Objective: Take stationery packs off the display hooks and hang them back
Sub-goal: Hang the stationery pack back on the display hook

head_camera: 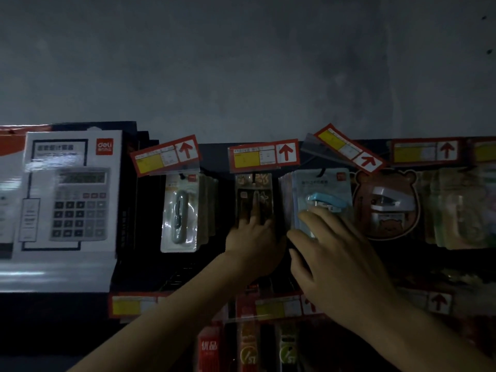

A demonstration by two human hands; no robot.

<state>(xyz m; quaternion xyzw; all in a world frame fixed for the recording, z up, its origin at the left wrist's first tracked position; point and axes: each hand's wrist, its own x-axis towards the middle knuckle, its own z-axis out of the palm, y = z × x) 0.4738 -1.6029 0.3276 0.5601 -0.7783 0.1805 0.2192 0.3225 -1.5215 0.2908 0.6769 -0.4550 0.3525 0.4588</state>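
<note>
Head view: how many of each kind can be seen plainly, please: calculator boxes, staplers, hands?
Calculator box: 1
Staplers: 2, blue stapler and white stapler
Hands: 2, left hand and right hand
Total: 5

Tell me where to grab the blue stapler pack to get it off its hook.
Pinch the flat lower edge of the blue stapler pack, under the bulging blister, coming from below and in front. It hangs upright by its top hole, so a low grip should slide it forward. The right hand rests there.
</note>
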